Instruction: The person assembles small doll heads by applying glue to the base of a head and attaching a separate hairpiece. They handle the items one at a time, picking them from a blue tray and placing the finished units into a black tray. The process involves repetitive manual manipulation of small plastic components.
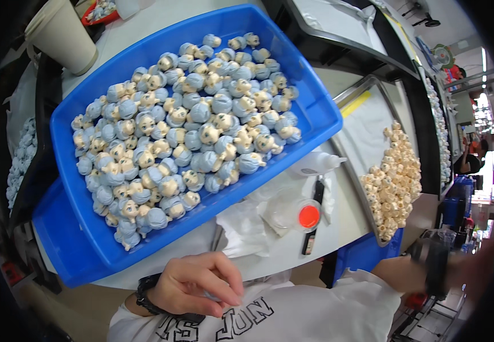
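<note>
Blue tray (315,122) of doll heads (190,131) sits untouched at frame centre; left hand (196,283) curled at chest, fingers seemingly empty, right hand (475,268) blurred, grip indeterminate; picking judged pending.

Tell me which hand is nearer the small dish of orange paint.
Left. The left hand rests curled near the chest, below-left of the orange paint dish. The right hand, blurred, is out at the picture's right edge, farther away.

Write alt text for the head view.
A blue tray full of small blue-haired doll heads sits on a white table. The left hand curls near the chest; the right hand blurs at right, beside a metal tray of bare heads.
</note>
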### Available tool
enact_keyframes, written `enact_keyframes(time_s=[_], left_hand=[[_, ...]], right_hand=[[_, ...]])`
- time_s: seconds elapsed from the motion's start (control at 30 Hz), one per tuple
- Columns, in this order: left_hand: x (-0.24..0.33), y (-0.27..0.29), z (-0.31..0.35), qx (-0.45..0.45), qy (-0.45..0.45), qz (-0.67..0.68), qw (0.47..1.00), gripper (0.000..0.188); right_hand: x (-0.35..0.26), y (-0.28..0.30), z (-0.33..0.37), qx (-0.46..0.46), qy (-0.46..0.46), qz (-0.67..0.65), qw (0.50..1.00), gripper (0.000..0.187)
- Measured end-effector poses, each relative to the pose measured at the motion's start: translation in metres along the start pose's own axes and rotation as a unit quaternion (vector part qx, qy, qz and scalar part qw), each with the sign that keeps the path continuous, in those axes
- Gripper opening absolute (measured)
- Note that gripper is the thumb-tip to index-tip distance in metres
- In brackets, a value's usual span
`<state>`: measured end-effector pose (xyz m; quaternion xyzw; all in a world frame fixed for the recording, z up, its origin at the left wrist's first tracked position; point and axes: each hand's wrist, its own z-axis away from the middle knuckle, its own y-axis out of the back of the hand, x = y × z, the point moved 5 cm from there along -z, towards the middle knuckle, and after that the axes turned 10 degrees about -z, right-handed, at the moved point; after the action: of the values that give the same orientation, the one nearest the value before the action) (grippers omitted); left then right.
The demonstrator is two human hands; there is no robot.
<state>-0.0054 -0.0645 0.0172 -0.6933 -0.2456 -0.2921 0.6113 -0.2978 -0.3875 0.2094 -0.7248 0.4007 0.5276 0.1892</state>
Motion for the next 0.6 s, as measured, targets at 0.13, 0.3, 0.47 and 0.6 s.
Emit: enact_keyframes(time_s=[0.13, 0.3, 0.47, 0.6], left_hand=[[-0.002, 0.000, 0.004, 0.057, 0.029, -0.068, 0.996, 0.030], [-0.005, -0.004, 0.003, 0.093, 0.045, 0.037, 0.994, 0.025], [-0.002, -0.006, 0.003, 0.071, 0.103, -0.061, 0.990, 0.025], [-0.008, -0.008, 0.002, 0.008, 0.093, -0.136, 0.986, 0.031]], right_hand=[[0.136, 0.012, -0.042, -0.082, -0.216, 0.397, 0.888, 0.034], [0.179, -0.022, -0.014, -0.177, -0.221, 0.613, 0.738, 0.027], [0.115, -0.074, -0.020, -0.086, -0.084, 0.529, 0.840, 0.015], [0.027, -0.231, 0.048, -0.379, -0.099, 0.370, 0.843, 0.010]])
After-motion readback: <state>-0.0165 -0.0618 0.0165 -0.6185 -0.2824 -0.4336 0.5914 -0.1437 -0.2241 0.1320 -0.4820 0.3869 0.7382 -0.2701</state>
